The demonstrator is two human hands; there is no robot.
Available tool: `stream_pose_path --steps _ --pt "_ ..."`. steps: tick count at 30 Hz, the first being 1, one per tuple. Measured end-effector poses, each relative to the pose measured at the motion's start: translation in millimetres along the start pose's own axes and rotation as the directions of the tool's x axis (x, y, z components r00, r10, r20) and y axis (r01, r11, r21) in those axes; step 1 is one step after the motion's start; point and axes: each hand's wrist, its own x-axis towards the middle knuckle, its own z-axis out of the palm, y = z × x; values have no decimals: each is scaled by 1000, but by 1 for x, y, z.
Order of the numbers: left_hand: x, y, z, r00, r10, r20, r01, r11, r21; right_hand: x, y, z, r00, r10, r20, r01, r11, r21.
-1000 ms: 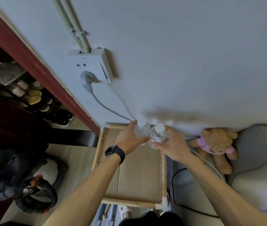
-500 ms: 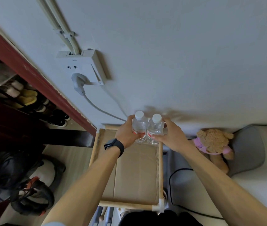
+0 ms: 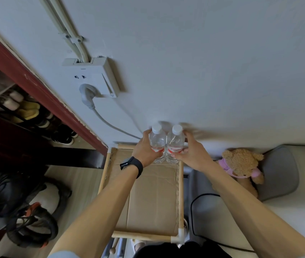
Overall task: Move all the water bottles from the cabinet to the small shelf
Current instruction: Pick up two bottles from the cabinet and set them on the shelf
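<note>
Two clear water bottles with white caps and red labels stand side by side at the far end of the small shelf (image 3: 180,192), a wooden frame with a cardboard top, close to the wall. My left hand (image 3: 145,149), with a black watch on its wrist, grips the left bottle (image 3: 157,140). My right hand (image 3: 194,152) grips the right bottle (image 3: 175,141). The bottles touch each other and stand upright on the cardboard.
A wall socket (image 3: 96,79) with a grey plug and cable hangs on the wall above left. A teddy bear (image 3: 241,163) lies on a grey cushion at right. A dark cabinet with shoes (image 3: 27,112) is at left, bags (image 3: 17,211) on the floor below it.
Both hands have lowered the two bottles from a tilted hold above the shelf to stand upright together on the cardboard by the wall.
</note>
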Motion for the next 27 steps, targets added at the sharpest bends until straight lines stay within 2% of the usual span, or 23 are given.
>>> stream_pose_path --steps 3,17,22,27 --pt "-1 1 0 1000 -5 8 5 1000 4 0 0 1 1000 16 -13 -16 1000 -22" --pt "-6 3 -2 988 106 -116 -101 994 48 3 -4 9 993 -9 -115 -1 996 -85" --pt "-8 2 -5 985 135 -104 -132 991 33 1 -7 9 993 -16 -121 7 997 -77" --pt "-12 1 -12 990 130 -52 -129 991 23 -4 -8 0 998 -14 -58 10 997 -71"
